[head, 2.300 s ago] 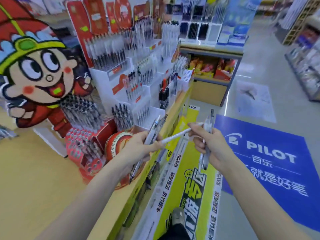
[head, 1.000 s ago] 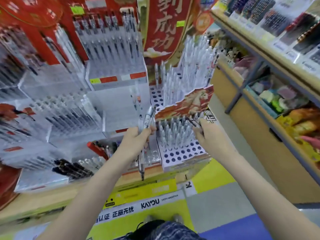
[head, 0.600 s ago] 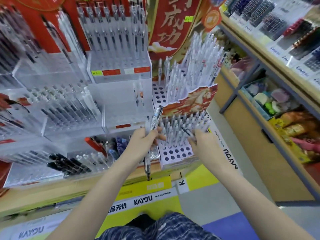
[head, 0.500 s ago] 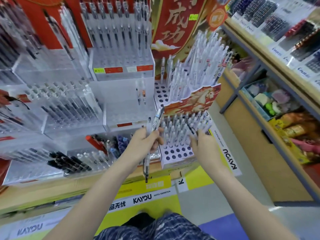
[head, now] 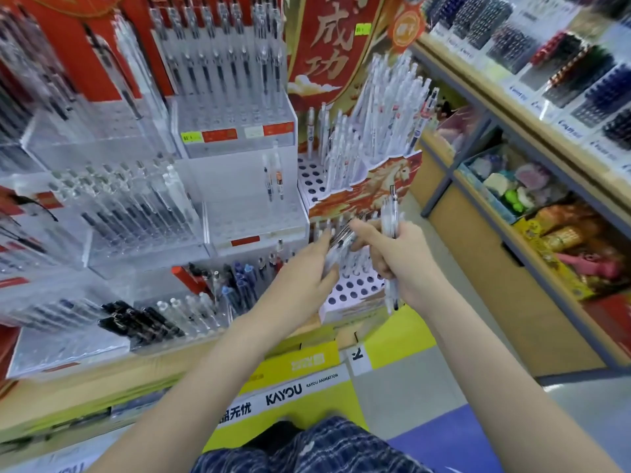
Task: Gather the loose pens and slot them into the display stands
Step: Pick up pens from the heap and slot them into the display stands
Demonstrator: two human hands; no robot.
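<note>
Head view: my right hand (head: 401, 257) grips upright clear pens (head: 392, 216); left hand (head: 307, 271), fingers extended, pinches another pen (head: 341, 242) over perforated stand (head: 355, 288)

We can read "KAYOU" and "KAYOU ANIMATION" on the white strip (head: 300, 390) below the shelf, plus big gold "成功" on the red banner (head: 327, 46).

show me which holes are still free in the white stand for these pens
Bare holes: the front rows of the white stand between the left hand and right hand, and the upper tier's left corner beside the clear stand. Crowded: behind the horse card.
</note>
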